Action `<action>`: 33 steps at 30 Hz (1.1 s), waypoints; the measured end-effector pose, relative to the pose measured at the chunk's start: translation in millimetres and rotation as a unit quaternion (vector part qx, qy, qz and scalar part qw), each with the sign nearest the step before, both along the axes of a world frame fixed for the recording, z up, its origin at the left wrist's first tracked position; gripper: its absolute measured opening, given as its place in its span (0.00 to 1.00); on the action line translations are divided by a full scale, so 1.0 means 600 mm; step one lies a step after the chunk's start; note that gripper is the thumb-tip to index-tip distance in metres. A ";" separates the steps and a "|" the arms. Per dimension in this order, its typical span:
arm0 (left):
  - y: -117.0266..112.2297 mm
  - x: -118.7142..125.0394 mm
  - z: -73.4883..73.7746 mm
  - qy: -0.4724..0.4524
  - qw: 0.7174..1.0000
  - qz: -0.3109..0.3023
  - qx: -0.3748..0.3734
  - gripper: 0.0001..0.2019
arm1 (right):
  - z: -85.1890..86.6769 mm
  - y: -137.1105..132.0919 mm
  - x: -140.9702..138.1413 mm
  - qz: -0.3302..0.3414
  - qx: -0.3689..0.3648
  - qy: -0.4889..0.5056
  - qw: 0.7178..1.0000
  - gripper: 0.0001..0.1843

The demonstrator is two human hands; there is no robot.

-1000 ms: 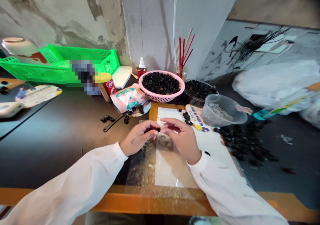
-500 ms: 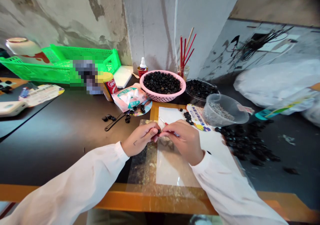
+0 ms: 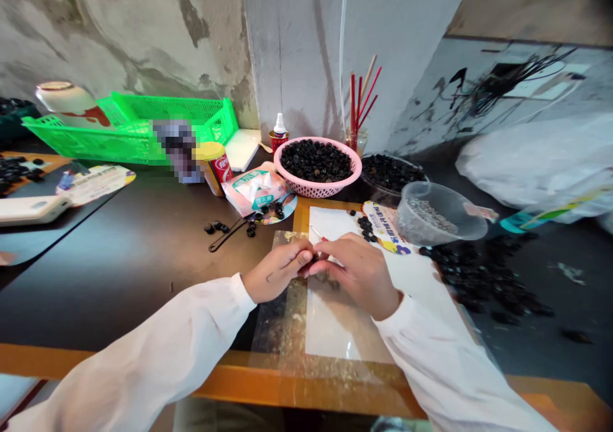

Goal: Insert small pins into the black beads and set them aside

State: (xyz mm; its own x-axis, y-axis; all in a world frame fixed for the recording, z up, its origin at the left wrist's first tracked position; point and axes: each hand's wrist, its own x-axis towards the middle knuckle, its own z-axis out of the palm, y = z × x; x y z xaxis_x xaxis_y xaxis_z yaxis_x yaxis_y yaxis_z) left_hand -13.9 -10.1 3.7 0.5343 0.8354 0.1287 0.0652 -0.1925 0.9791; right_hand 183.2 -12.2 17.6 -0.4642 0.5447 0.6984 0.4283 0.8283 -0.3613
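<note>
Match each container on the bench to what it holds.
1. pink plastic basket
2. clear plastic tub
3. glass jar

A. grey granules
B. red sticks
C. black beads

Pairs: 1-C, 2-A, 3-B

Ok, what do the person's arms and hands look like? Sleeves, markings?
Long, loose white sleeves cover both arms, the left sleeve and the right sleeve, reaching the wrists. The left hand and right hand are bare, with no gloves. The left hand's back shows a small dark mark.
</note>
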 end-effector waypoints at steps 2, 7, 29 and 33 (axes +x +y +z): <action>-0.002 0.005 0.003 -0.048 0.998 0.005 -0.050 0.24 | -0.002 0.003 -0.004 -0.020 -0.041 0.034 0.998 0.14; -0.003 0.012 0.008 -0.114 0.982 0.004 -0.148 0.24 | -0.008 0.009 -0.014 -0.013 -0.189 0.128 0.973 0.15; -0.007 0.012 0.010 -0.193 0.926 0.013 -0.325 0.24 | -0.015 0.007 -0.016 -0.012 -0.192 0.134 0.972 0.11; -0.007 0.010 0.007 -0.199 0.916 0.009 -0.347 0.23 | -0.015 0.003 -0.016 -0.004 -0.183 0.116 0.976 0.10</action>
State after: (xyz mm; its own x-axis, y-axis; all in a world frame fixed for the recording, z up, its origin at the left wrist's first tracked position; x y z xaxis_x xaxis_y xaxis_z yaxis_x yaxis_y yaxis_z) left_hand -7.8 -14.6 7.8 0.5465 0.7973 -0.2560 -0.3257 0.4840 0.8122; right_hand 173.3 -10.3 8.4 -0.3107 0.7806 0.5423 0.3053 0.6223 -0.7208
